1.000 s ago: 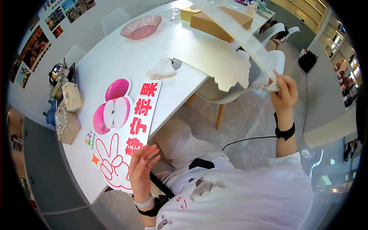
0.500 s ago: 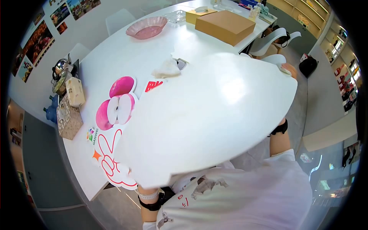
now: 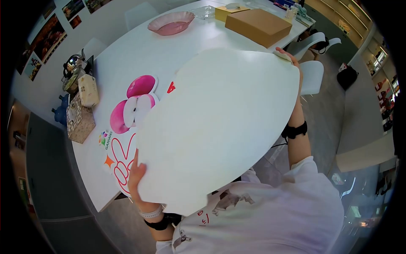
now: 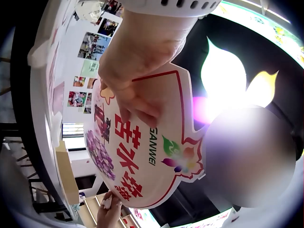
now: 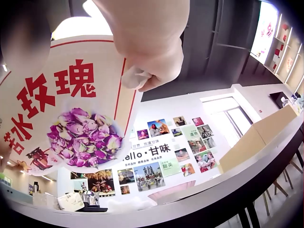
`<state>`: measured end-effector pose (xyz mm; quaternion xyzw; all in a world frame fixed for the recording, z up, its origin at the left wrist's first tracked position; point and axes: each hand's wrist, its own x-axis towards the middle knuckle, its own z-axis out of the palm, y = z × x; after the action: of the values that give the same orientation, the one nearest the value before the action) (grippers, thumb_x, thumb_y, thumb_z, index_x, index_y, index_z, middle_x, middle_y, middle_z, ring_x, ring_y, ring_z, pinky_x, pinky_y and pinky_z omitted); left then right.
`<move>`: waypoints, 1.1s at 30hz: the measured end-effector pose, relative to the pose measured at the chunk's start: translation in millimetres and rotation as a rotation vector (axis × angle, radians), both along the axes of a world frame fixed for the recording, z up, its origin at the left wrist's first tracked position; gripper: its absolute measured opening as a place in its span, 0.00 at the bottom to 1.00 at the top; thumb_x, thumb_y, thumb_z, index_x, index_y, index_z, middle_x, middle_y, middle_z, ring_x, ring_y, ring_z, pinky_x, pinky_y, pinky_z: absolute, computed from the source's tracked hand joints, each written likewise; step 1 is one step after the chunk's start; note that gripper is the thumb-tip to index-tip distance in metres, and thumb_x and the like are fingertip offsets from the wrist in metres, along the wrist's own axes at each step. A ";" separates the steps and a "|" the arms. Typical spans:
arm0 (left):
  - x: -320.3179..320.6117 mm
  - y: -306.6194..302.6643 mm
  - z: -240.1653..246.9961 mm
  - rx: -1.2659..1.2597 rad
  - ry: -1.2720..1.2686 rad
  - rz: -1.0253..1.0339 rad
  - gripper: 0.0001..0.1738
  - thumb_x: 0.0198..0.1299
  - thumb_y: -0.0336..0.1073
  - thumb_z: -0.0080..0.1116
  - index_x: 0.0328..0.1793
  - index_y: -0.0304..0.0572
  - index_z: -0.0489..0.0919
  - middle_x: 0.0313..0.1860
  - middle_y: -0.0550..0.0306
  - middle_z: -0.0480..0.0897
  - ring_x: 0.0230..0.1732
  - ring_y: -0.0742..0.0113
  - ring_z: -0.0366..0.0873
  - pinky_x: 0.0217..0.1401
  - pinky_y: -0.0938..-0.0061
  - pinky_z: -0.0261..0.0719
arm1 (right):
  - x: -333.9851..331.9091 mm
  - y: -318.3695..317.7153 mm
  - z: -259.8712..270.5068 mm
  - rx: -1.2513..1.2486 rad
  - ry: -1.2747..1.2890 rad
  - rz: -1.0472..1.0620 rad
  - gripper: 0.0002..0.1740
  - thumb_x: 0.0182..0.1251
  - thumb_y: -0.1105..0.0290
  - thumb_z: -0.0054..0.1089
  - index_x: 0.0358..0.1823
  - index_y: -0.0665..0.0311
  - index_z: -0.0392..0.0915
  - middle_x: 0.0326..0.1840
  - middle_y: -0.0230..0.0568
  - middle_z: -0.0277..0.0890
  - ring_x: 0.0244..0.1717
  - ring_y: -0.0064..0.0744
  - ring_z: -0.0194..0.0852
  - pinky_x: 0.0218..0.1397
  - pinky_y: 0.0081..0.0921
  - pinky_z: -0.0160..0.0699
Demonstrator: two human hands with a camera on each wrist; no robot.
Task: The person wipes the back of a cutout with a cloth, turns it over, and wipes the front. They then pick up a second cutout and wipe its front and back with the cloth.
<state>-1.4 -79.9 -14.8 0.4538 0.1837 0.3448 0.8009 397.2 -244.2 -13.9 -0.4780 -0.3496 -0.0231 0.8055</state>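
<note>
I hold a large cut-out sign board (image 3: 215, 122) flat over my lap and the table edge, plain white back up. Its printed face, with red characters and purple flowers, shows from below in the left wrist view (image 4: 142, 161) and the right wrist view (image 5: 71, 114). My left hand (image 3: 135, 174) grips the board's near left edge, fingers curled under it (image 4: 137, 97). My right hand (image 3: 286, 55) pinches the far right edge (image 5: 147, 57), with a crumpled white scrap (image 5: 134, 79) in its fingers.
On the white table (image 3: 127, 55), partly under the board, lies a second sign (image 3: 129, 112) with pink apples and a V-sign hand. Farther back are a pink plate (image 3: 171, 22), a cardboard box (image 3: 258, 25), a woven tissue box (image 3: 79, 120) and a kettle (image 3: 72, 67). White chairs (image 3: 313, 72) stand to the right.
The board swung from edge-on at my right to flat in front of me. My left hand, free a second ago, took hold of its near edge. It now covers most of the apple sign.
</note>
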 end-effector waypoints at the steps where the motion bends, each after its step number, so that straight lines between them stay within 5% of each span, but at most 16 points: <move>1: -12.1 6.6 -10.4 -0.045 -0.075 0.060 0.32 0.70 0.43 0.40 0.73 0.27 0.59 0.68 0.41 0.69 0.67 0.58 0.69 0.70 0.70 0.64 | -5.8 2.5 0.6 -0.053 -0.089 -0.002 0.10 0.66 0.76 0.51 0.47 0.66 0.75 0.59 0.48 0.75 0.54 0.31 0.74 0.58 0.25 0.73; 5: -61.9 39.1 -42.4 0.503 0.348 0.438 0.31 0.72 0.47 0.39 0.72 0.30 0.61 0.70 0.44 0.67 0.69 0.56 0.67 0.73 0.61 0.62 | -28.7 9.2 2.0 -0.305 -0.345 0.029 0.05 0.60 0.80 0.56 0.36 0.63 0.72 0.50 0.44 0.78 0.50 0.29 0.75 0.55 0.23 0.73; 7: -63.2 47.3 -20.3 -0.156 -0.466 -0.091 0.36 0.72 0.51 0.38 0.77 0.35 0.47 0.77 0.42 0.50 0.75 0.49 0.54 0.75 0.51 0.55 | -38.1 17.7 -0.7 -0.349 -0.470 0.026 0.11 0.56 0.86 0.60 0.38 0.64 0.73 0.41 0.38 0.80 0.44 0.27 0.77 0.52 0.23 0.74; 8: -62.2 50.2 -6.5 -0.513 -0.670 -0.317 0.40 0.73 0.53 0.37 0.79 0.38 0.40 0.80 0.42 0.42 0.79 0.46 0.47 0.76 0.47 0.51 | -39.1 21.1 -7.9 -0.260 -0.393 0.111 0.13 0.56 0.86 0.62 0.42 0.65 0.75 0.41 0.38 0.79 0.42 0.27 0.77 0.49 0.22 0.75; 10: -70.2 54.7 -14.0 -0.392 -0.644 -0.269 0.39 0.73 0.52 0.35 0.80 0.41 0.36 0.80 0.40 0.40 0.78 0.42 0.48 0.77 0.46 0.48 | -33.4 28.0 -19.5 -0.262 -0.346 -0.268 0.14 0.60 0.83 0.61 0.47 0.67 0.75 0.42 0.38 0.79 0.43 0.26 0.76 0.46 0.21 0.77; 14: -85.0 56.1 -26.6 -0.380 -0.676 -0.066 0.37 0.73 0.53 0.32 0.78 0.35 0.44 0.78 0.32 0.44 0.75 0.37 0.54 0.74 0.44 0.55 | -20.8 47.5 1.3 0.148 -0.285 -0.480 0.16 0.63 0.75 0.65 0.51 0.68 0.75 0.46 0.38 0.78 0.41 0.23 0.75 0.42 0.21 0.77; 19: -108.5 54.7 -37.3 -0.269 -0.589 0.134 0.34 0.74 0.48 0.34 0.78 0.35 0.45 0.78 0.35 0.48 0.72 0.40 0.60 0.73 0.50 0.61 | -0.5 28.8 30.5 0.125 -0.326 -0.588 0.20 0.59 0.74 0.69 0.50 0.70 0.72 0.40 0.44 0.79 0.34 0.26 0.77 0.35 0.20 0.78; 21: -115.2 55.1 -41.1 -0.241 -0.559 0.199 0.33 0.73 0.46 0.34 0.77 0.34 0.47 0.77 0.34 0.50 0.71 0.41 0.63 0.72 0.51 0.65 | -8.1 19.4 39.7 0.073 -0.536 -0.866 0.25 0.56 0.70 0.74 0.50 0.72 0.71 0.40 0.45 0.80 0.33 0.25 0.77 0.33 0.19 0.78; 27: -127.1 59.7 -54.1 -0.229 -0.518 0.323 0.31 0.72 0.43 0.37 0.74 0.31 0.53 0.74 0.31 0.55 0.68 0.42 0.68 0.68 0.53 0.71 | -9.2 -54.4 36.9 -0.248 -0.632 -0.657 0.22 0.56 0.73 0.72 0.47 0.74 0.70 0.40 0.48 0.79 0.35 0.33 0.78 0.37 0.28 0.81; 29: -128.3 61.2 -56.2 -0.238 -0.542 0.339 0.29 0.71 0.42 0.38 0.72 0.30 0.57 0.72 0.28 0.58 0.66 0.42 0.70 0.67 0.52 0.72 | -47.2 -39.0 49.2 -0.075 -0.845 -0.039 0.21 0.56 0.76 0.70 0.48 0.75 0.71 0.44 0.50 0.78 0.38 0.37 0.78 0.39 0.33 0.82; 31: -126.5 59.4 -54.9 -0.272 -0.475 0.453 0.28 0.71 0.42 0.38 0.71 0.30 0.58 0.71 0.28 0.59 0.65 0.43 0.70 0.66 0.52 0.73 | -58.9 -34.9 60.4 0.012 -0.975 0.349 0.20 0.57 0.78 0.67 0.50 0.75 0.71 0.49 0.51 0.77 0.43 0.40 0.77 0.42 0.36 0.83; 33: -126.3 59.6 -55.6 -0.278 -0.419 0.497 0.27 0.71 0.41 0.39 0.70 0.30 0.60 0.70 0.30 0.62 0.64 0.45 0.72 0.65 0.54 0.74 | -44.8 -41.8 68.8 0.005 -1.068 0.491 0.19 0.58 0.80 0.65 0.51 0.74 0.72 0.54 0.52 0.75 0.48 0.42 0.77 0.44 0.37 0.83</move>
<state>-127.7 -20.3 -70.4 0.2013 0.1652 0.5864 0.7670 352.4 -286.0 55.0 -0.3032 -0.8073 -0.0741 0.5008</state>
